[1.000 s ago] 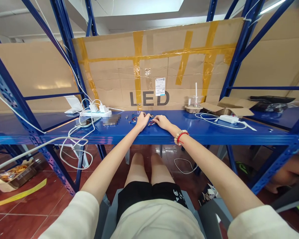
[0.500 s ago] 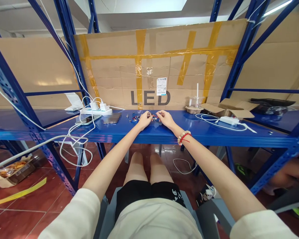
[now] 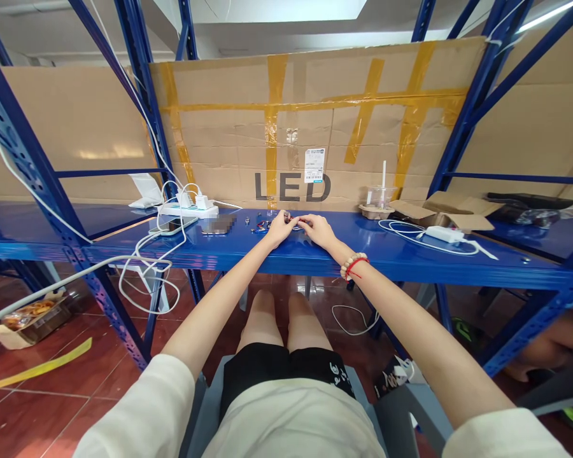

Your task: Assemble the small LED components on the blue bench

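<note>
My left hand (image 3: 279,229) rests over the blue tabletop (image 3: 239,254) with its fingers curled in a pinch. Facing it, my right hand (image 3: 319,231) has thumb and fingers pressed together, its fingertips almost touching those of the left. A bit of red and dark material shows between the two hands, too small to name. Just left of my left hand lies a cluster of small blue, red and metallic parts (image 3: 261,227). A tiny metallic piece (image 3: 247,221) lies apart from them, further left.
On the left are a white power strip (image 3: 191,210) and looped white cables (image 3: 146,261). At the right stand a clear cup with a straw (image 3: 378,196), an open cardboard box (image 3: 468,213) and a white adapter (image 3: 444,234). A taped cardboard sheet (image 3: 229,140) rises behind.
My hands have come closer together, and my right fingertips have moved left to meet the left ones. The red and blue strands seen between them are now mostly covered. The view has shifted slightly.
</note>
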Available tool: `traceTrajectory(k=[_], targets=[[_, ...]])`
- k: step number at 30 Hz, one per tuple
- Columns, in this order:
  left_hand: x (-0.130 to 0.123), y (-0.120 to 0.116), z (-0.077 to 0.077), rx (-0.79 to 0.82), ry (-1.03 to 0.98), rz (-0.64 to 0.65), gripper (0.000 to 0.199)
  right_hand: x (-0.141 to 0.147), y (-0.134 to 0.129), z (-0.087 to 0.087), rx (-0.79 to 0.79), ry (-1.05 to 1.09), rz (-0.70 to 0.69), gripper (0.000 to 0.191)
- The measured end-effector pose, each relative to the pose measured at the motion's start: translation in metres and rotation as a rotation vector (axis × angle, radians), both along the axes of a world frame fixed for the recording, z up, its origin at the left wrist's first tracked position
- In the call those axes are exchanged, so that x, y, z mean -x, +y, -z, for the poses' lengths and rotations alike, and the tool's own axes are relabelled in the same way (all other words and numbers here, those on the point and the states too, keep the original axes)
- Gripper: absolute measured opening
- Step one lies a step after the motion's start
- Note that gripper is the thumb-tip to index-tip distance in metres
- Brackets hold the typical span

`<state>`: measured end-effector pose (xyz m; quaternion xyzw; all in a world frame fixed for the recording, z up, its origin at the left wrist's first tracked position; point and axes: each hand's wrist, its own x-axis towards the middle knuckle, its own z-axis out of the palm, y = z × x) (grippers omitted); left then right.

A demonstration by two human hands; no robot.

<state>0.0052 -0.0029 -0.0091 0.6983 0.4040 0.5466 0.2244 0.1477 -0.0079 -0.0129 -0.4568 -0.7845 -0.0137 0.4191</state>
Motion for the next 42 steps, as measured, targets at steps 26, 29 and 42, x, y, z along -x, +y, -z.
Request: traceTrajectory(k=[26, 29, 42], targets=[[0.001, -0.006, -0.004, -0.098, 0.149, -0.086, 0.015, 0.006, -0.016, -0.005, -0.002, -0.246, 0.010, 0.034], [0.002, -0.007, -0.004, -0.119, 0.158, -0.050, 0.014, 0.005, -0.014, -0.004, 0.045, -0.221, -0.011, 0.035], [0.000, -0.009, -0.004, -0.132, 0.165, -0.001, 0.015, 0.003, -0.005, -0.001, -0.086, -0.181, 0.025, 0.028]])
